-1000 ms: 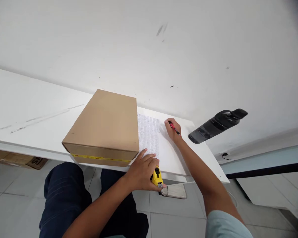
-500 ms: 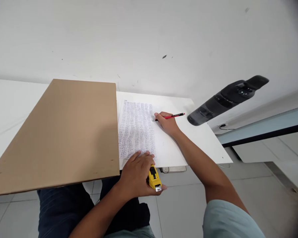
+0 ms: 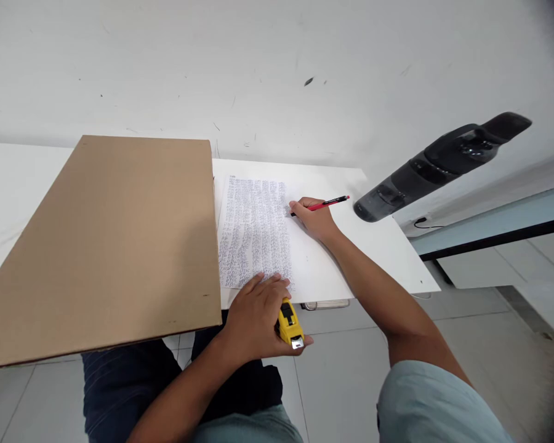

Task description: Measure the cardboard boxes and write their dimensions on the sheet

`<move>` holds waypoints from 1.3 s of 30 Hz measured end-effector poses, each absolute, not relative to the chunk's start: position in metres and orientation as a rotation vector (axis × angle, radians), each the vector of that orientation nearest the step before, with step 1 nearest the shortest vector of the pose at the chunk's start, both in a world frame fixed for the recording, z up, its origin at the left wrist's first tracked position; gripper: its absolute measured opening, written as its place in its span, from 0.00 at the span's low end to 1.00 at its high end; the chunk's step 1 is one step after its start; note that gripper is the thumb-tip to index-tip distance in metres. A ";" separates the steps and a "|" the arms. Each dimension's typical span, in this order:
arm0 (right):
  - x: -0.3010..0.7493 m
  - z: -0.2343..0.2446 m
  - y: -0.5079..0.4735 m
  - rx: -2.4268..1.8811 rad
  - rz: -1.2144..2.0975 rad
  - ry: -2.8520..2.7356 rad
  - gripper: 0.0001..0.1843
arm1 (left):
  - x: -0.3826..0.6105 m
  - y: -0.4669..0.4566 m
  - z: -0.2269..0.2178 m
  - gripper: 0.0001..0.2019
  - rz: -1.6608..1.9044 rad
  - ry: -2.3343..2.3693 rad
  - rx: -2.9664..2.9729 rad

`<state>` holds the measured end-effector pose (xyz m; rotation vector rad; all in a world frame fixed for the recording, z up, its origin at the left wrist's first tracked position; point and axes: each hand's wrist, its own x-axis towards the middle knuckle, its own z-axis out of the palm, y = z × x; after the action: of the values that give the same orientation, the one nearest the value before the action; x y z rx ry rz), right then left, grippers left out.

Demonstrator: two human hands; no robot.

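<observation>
First inspector: Your left hand [image 3: 253, 320] is closed around a yellow tape measure [image 3: 290, 324]. It sits at the near edge of the white table [image 3: 378, 246], and the case's metal end points toward you, off the edge.

Second inspector: Noted. The fingertips of that hand rest on the bottom edge of the sheet of paper [image 3: 256, 231]. The sheet lies flat on the table, covered in dense columns of small handwriting.

First inspector: Your right hand [image 3: 314, 218] grips a red pen [image 3: 325, 203] between thumb and fingers. The writing end meets the sheet at the right margin of the written block, near the top. The pen's black rear end points right.

Second inspector: A cardboard box [image 3: 115, 240] stands on the table to the left of the sheet. Its right side is just beside the sheet's left edge. Whether the two touch, I cannot tell.

First inspector: A dark grey device [image 3: 438, 166] shows to the right of your pen hand, tilted and well apart from the sheet. What carries it I cannot tell. Your knees in dark trousers [image 3: 120, 381] show below the box, over a tiled floor.
</observation>
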<state>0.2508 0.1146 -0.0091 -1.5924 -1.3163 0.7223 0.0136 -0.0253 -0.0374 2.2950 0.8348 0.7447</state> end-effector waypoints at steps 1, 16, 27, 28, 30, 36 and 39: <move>0.251 -0.009 0.115 -1.593 0.720 -1.313 0.15 | 0.014 -0.026 -0.038 0.34 0.741 0.838 2.295; 0.251 -0.009 0.113 -1.599 0.681 -1.293 0.16 | 0.014 -0.026 -0.037 0.35 0.756 0.828 2.282; 0.254 -0.014 0.114 -1.583 0.665 -1.302 0.15 | 0.014 -0.026 -0.036 0.34 0.758 0.826 2.274; 0.254 -0.014 0.114 -1.583 0.669 -1.305 0.15 | 0.014 -0.026 -0.036 0.34 0.763 0.824 2.277; 0.255 -0.014 0.114 -1.581 0.673 -1.305 0.15 | 0.014 -0.026 -0.036 0.34 0.773 0.821 2.279; 0.254 -0.013 0.114 -1.585 0.653 -1.277 0.16 | 0.015 -0.026 -0.035 0.34 0.803 0.816 2.286; 0.253 -0.012 0.113 -1.588 0.647 -1.275 0.16 | 0.014 -0.025 -0.034 0.34 0.780 0.829 2.281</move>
<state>0.2528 0.1129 -0.0118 -1.5881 -1.2754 0.6470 0.0142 -0.0255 -0.0343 2.2806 0.8293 0.7796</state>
